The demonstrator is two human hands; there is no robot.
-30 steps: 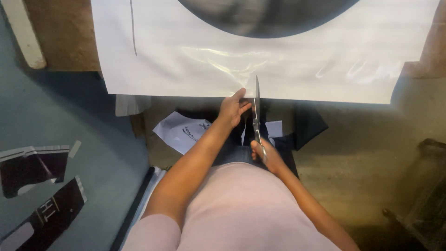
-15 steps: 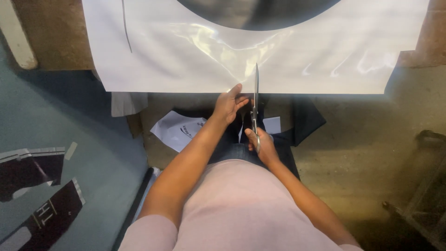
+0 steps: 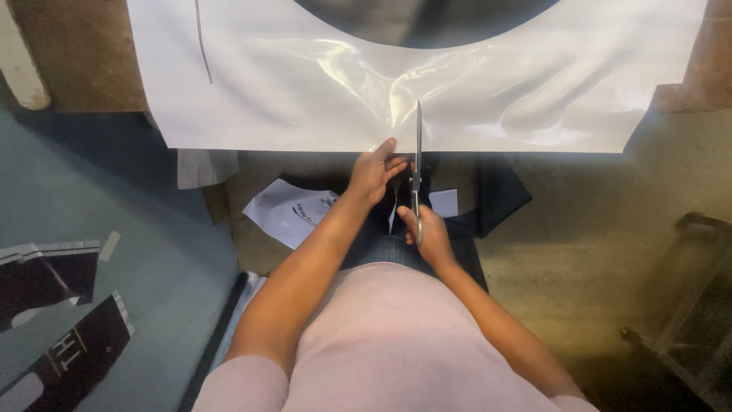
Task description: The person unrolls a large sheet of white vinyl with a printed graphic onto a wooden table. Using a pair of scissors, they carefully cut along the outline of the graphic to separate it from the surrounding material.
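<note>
Head view. The right hand (image 3: 428, 233) is closed around the handles of long scissors (image 3: 417, 164), whose blades point away from the person into the near edge of a glossy white sheet (image 3: 305, 84). The left hand (image 3: 374, 172), fingers loosely curled, pinches the sheet's near edge just left of the blades. The sheet lies across a brown counter (image 3: 84, 61), overhanging its near side. A printed paper (image 3: 286, 210) lies on the floor (image 3: 595, 244) below, left of the forearm.

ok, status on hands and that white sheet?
Right hand shut on scissors, blades into white sheet edge. Left hand pinching sheet beside cut. Nothing blocking.
</note>
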